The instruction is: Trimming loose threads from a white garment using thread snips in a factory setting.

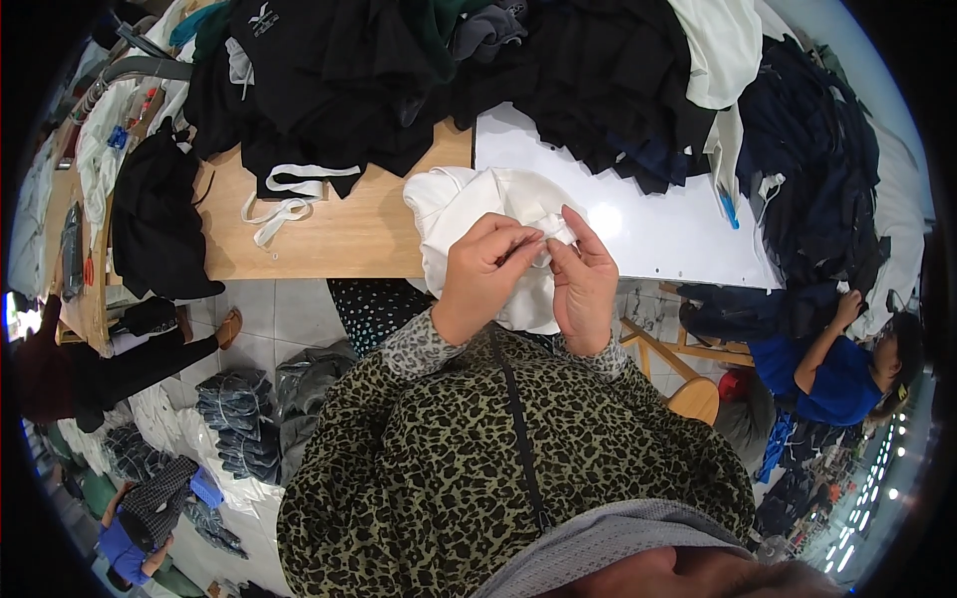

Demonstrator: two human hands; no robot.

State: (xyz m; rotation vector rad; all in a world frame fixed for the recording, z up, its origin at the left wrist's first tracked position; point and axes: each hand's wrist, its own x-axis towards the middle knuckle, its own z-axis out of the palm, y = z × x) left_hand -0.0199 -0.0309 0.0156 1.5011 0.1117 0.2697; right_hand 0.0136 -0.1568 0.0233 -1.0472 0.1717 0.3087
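Observation:
A white garment lies bunched at the front edge of the table, part of it hanging over toward my lap. My left hand pinches a small part of the white cloth between thumb and fingertips. Close beside it, my right hand grips a folded edge of the same garment between thumb and forefinger. The fingertips of both hands nearly meet at this spot. Whether a thread or another small thing is between them, I cannot make out.
Black garments are heaped across the back of the table. A white tape lies on its wooden left part. A blue-tipped tool lies at the right. A wooden stool stands below right. Wrapped bundles lie on the floor; people work nearby.

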